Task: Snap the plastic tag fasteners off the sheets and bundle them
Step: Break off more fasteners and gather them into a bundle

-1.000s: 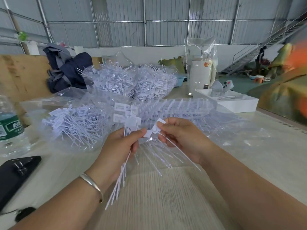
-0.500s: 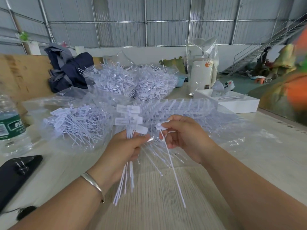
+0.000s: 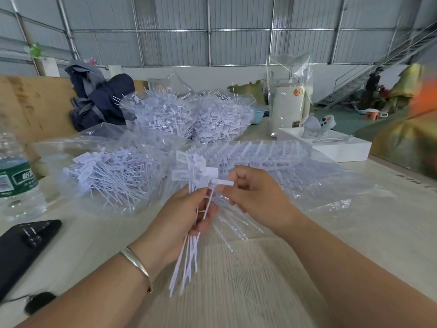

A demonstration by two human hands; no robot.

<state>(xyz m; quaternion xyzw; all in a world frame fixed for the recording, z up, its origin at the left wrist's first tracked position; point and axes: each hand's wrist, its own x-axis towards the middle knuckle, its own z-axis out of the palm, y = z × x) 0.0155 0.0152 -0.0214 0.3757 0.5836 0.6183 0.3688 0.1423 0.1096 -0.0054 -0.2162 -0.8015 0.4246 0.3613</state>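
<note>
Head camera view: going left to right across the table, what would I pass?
Clear plastic water bottle with green label → black flat phone-like device → left hand gripping a bundle of white plastic tag fasteners → right hand pinching one white fastener → white flat box.

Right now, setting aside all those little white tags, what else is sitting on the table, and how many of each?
Water bottle: 1
Black phone: 1
White box: 1
White canister wrapped in clear plastic: 1
Dark jacket: 1
Total: 5
</note>
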